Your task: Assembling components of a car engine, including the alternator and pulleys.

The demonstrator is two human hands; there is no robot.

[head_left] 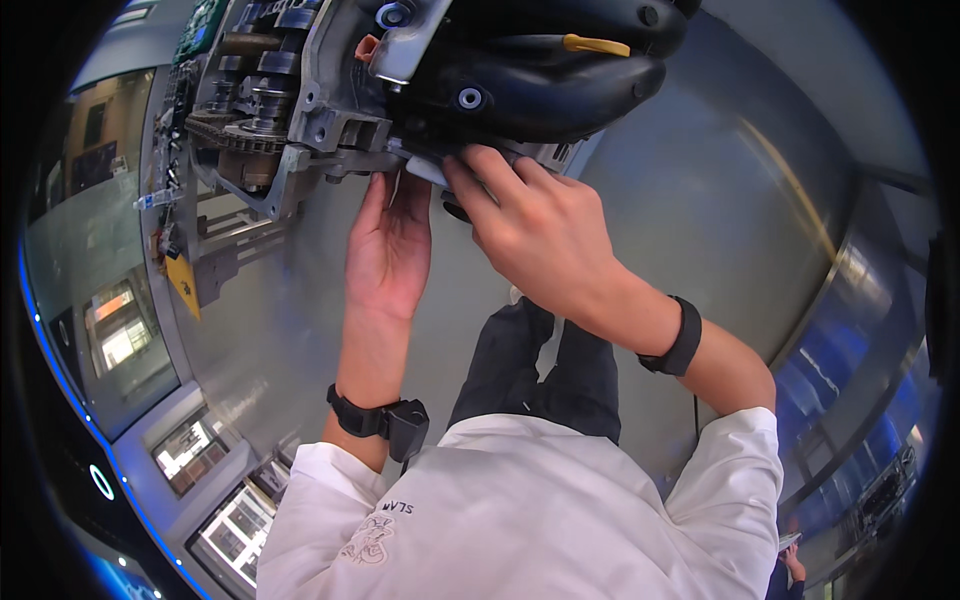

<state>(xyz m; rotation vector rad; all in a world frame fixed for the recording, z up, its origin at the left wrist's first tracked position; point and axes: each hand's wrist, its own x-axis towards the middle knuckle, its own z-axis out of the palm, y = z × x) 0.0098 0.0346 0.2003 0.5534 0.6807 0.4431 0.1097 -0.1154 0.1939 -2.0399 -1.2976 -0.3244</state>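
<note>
By the bulky black plastic manifold (pixel 560 98), left hand (pixel 388 255) is sitting thumb-apart, right hand (pixel 545 220) is curling; can't tell if either's pinching. I'd be working by feel.

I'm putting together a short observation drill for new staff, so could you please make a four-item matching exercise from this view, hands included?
Column one
1. Left hand
2. Right hand
3. Slim handle over the black moulded part
4. Shirt

Column two
A. White
B. Back turned toward the camera
C. Yellow
D. Palm turned toward the camera

Right pairs: 1-D, 2-B, 3-C, 4-A
</note>
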